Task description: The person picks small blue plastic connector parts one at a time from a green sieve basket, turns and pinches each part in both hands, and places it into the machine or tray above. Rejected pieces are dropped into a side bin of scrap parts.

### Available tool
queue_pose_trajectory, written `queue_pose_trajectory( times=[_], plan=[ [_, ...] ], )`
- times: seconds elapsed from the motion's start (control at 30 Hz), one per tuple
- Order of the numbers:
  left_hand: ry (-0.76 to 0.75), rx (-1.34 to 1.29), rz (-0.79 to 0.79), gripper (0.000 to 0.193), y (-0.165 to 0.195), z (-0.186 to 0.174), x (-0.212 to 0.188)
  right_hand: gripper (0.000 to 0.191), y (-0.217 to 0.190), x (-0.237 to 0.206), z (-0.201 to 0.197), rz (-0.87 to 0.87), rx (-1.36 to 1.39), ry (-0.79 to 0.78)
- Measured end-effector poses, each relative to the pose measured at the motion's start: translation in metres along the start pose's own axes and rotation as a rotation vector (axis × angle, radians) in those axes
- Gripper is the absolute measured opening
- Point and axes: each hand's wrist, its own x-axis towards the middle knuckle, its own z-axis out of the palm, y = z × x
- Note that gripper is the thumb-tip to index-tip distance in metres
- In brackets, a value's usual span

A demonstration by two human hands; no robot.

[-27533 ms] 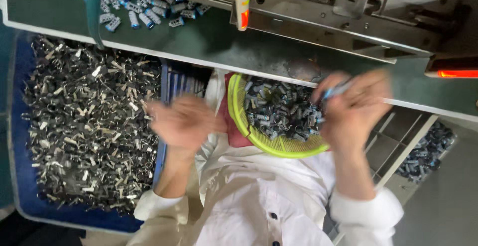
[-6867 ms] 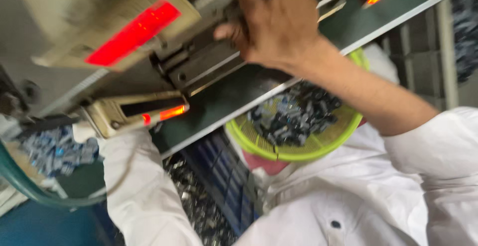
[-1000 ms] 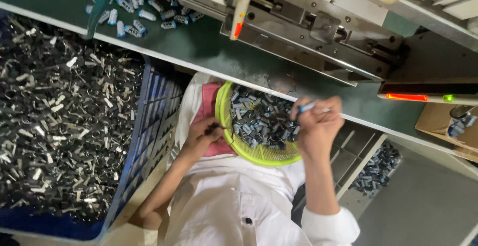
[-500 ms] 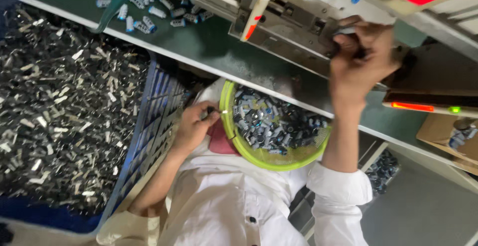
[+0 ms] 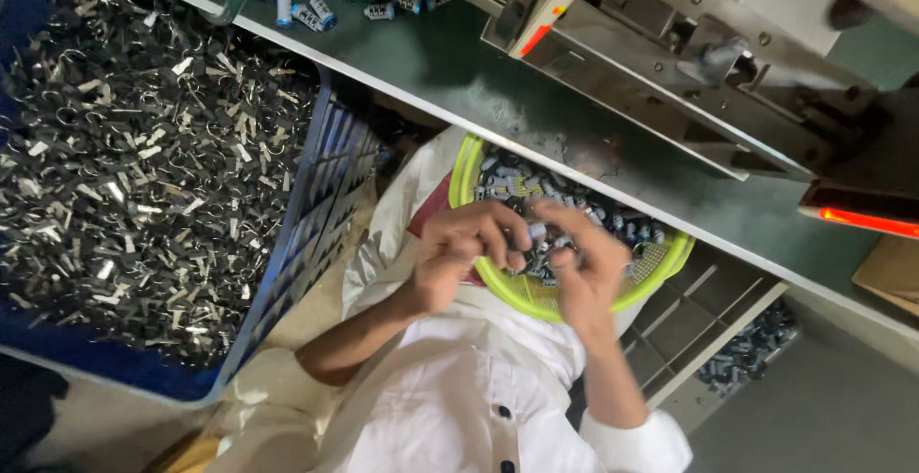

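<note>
Hands meet over the yellow-green mesh basket (image 5: 670, 260), which we take as our landmark; it sits in the lap of the person in the white shirt (image 5: 459, 406), just below the edge of the green workbench (image 5: 450, 61). We see the left hand (image 5: 464, 248) curled over the basket's near-left rim, fingers bent inward, and the right hand (image 5: 584, 262) curled opposite it over the basket's middle. Between their fingertips lies a small cylindrical capacitor (image 5: 536, 234), pale at its visible end; both hands appear to pinch it, though we cannot tell which grips more firmly. Its long axis seems to run roughly from one hand toward the other, but it is too small for us to be sure. Neither hand is clearly nearer; both touch it. Inside the basket lie many more loose capacitors (image 5: 507, 178), dark-bodied. Left of the basket stands a blue crate (image 5: 306, 234) heaped with metal clips (image 5: 124, 147). Above the basket, across the bench, we note a grey metal press machine (image 5: 670, 61) and, well right of it, a glowing red light bar (image 5: 866, 221). Further capacitors (image 5: 316, 9) lie scattered on the bench, up and left of the basket.
</note>
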Motion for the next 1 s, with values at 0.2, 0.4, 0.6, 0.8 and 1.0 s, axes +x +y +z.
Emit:
queue_pose_trajectory(
  times=[0.2, 0.4, 0.6, 0.8, 1.0],
  plan=[
    [0.079, 0.558, 0.069, 0.02, -0.006, 0.009, 0.008, 0.01, 0.04, -0.063, 0.029, 0.21, 0.178, 0.357],
    [-0.056, 0.767, 0.139, 0.018, 0.001, 0.015, 0.015, 0.032, 0.035, -0.058, 0.021, 0.212, 0.522, 0.458],
    [-0.122, 1.013, 0.586, 0.027, -0.013, 0.011, 0.013, 0.032, 0.042, -0.068, 0.023, 0.274, 0.623, 0.431],
    [-0.187, 1.299, 0.769, 0.034, 0.014, -0.009, -0.021, 0.025, 0.058, -0.061, 0.029, 0.667, 1.319, 0.47],
    [0.582, 1.715, 0.379, 0.025, 0.04, -0.069, -0.014, 0.02, 0.032, -0.021, -0.019, 0.397, 1.093, 0.419]
  ],
)
